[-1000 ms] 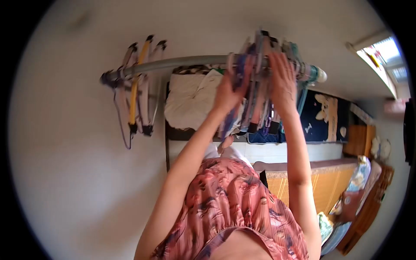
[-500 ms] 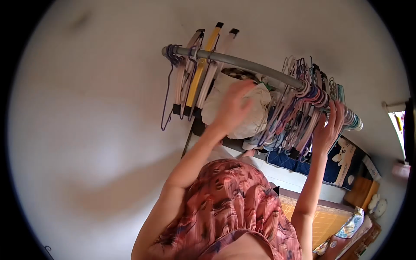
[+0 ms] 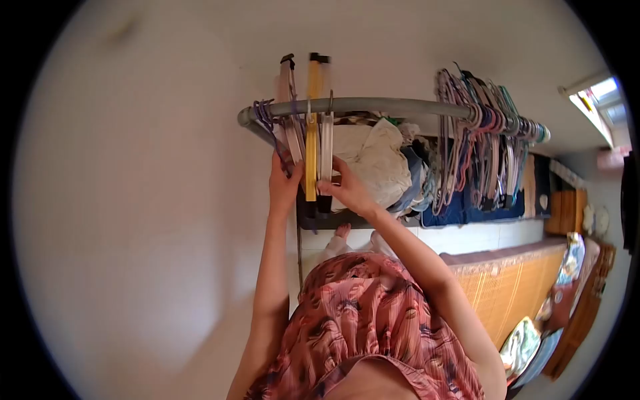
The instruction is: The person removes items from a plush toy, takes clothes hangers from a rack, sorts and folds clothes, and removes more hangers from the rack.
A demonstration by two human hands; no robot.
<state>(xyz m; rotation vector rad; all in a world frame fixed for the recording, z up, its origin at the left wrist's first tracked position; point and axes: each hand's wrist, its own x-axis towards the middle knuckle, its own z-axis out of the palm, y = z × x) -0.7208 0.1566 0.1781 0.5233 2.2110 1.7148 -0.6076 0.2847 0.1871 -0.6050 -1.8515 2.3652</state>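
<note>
A grey rail [image 3: 393, 105] runs across the upper view. Near its left end hang purple wire hangers, a pinkish flat hanger [image 3: 292, 141], a yellow hanger [image 3: 311, 160] and a white one [image 3: 327, 150]. My left hand [image 3: 285, 183] is closed round the pinkish hanger on the left of this group. On the group's right side, my right hand [image 3: 347, 190] grips the lower part of the white hanger between thumb and fingers. Many thin hangers [image 3: 490, 137] in several colours are bunched on the right part of the rail.
Behind the rail lies a pile of pale cloth [image 3: 377, 157] on a dark surface. A dark blue mat [image 3: 467, 207] is below the right hangers. A bed with a woven mat [image 3: 513, 287] stands at the lower right, and a window [image 3: 603, 90] is at the upper right.
Both hands have moved left from the bunched hangers to the yellow, white and pinkish ones. They have taken hold there. The thin hangers stay bunched at the right, and the view has turned.
</note>
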